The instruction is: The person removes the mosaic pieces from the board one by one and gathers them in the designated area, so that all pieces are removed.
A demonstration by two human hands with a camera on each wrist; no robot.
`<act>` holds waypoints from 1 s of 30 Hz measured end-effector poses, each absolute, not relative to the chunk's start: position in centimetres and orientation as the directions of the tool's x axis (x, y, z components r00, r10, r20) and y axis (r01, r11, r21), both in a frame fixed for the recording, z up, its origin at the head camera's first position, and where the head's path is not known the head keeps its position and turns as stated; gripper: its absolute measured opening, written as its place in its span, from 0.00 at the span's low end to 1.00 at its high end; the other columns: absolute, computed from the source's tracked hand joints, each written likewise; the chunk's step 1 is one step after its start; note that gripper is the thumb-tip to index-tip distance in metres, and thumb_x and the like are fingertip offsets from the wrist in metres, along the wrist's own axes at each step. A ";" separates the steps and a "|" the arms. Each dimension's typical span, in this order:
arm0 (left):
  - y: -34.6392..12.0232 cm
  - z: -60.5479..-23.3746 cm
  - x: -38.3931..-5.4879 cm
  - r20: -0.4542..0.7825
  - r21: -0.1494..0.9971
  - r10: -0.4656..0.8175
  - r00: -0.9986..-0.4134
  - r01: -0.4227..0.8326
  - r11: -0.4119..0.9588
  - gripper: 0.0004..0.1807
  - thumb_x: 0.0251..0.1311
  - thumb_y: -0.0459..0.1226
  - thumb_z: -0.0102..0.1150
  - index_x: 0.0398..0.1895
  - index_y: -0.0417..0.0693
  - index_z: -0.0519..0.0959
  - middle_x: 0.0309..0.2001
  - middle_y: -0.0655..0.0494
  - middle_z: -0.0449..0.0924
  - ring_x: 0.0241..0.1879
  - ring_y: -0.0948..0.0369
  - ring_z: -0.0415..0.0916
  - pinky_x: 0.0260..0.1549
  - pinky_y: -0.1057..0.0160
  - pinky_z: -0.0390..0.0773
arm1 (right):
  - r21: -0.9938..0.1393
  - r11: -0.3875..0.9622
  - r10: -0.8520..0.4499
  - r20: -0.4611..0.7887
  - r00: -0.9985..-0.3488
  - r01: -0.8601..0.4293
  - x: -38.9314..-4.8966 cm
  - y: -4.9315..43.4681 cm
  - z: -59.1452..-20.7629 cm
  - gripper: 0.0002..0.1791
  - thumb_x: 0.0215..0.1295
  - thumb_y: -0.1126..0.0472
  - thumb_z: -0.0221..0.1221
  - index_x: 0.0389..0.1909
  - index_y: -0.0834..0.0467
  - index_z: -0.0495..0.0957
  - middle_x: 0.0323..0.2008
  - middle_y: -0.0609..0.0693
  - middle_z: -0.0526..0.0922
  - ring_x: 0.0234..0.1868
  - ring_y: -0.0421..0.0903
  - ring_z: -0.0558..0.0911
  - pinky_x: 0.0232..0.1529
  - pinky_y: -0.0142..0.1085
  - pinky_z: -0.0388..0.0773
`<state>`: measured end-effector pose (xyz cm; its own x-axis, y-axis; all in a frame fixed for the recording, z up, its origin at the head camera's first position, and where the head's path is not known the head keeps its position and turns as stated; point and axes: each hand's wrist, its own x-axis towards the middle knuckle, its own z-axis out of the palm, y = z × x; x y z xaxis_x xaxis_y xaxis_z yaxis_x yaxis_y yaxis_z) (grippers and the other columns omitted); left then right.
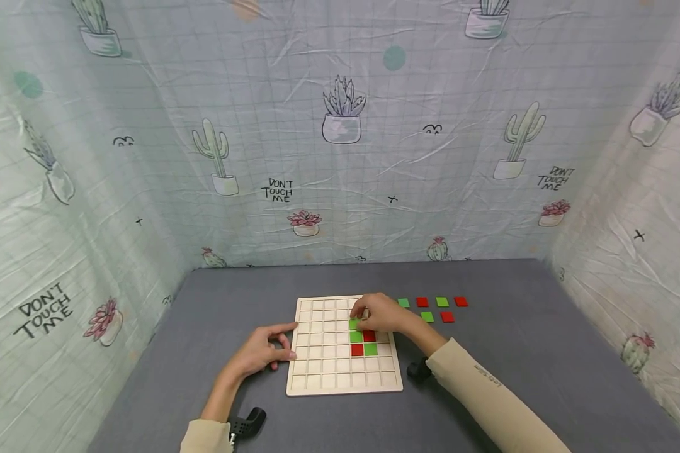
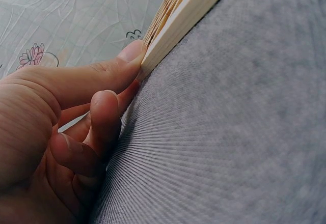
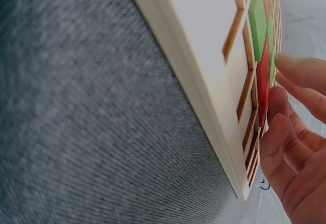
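Observation:
A pale wooden grid board (image 1: 317,381) lies flat on the table. My left hand (image 1: 259,351) is at its left side, with index fingertip and thumb set apart against the edge; in the left wrist view the thumb (image 2: 109,76) presses the board's rim, the other fingers loosely bent. Over the board's upper right part, my right hand (image 1: 381,313) pinches a green square tile (image 1: 354,324) between thumb and fingers at a grid cell. Just below sit another green tile (image 1: 356,337), a red tile (image 1: 357,350), a second red tile (image 1: 369,336) and a green tile (image 1: 371,349).
Several loose red and green tiles lie in two rows right of the board, among them a red tile (image 1: 447,317) and a green tile (image 1: 427,317). The grey table (image 1: 249,289) meets a cactus-print cloth (image 1: 374,170) at the back and sides.

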<state>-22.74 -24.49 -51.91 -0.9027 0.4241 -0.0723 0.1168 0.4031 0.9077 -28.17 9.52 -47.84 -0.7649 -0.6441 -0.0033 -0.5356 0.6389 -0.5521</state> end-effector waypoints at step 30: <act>-24.3 -51.8 -22.6 -0.087 0.904 0.416 -0.905 0.103 0.414 0.40 0.57 0.35 0.76 0.74 0.39 0.71 0.33 0.48 0.81 0.16 0.64 0.70 0.17 0.62 0.78 | -0.552 0.668 -0.616 -0.034 -0.787 -0.499 -28.0 9.1 -47.9 0.08 0.62 0.65 0.69 0.42 0.55 0.88 0.42 0.49 0.86 0.39 0.41 0.81 0.41 0.36 0.79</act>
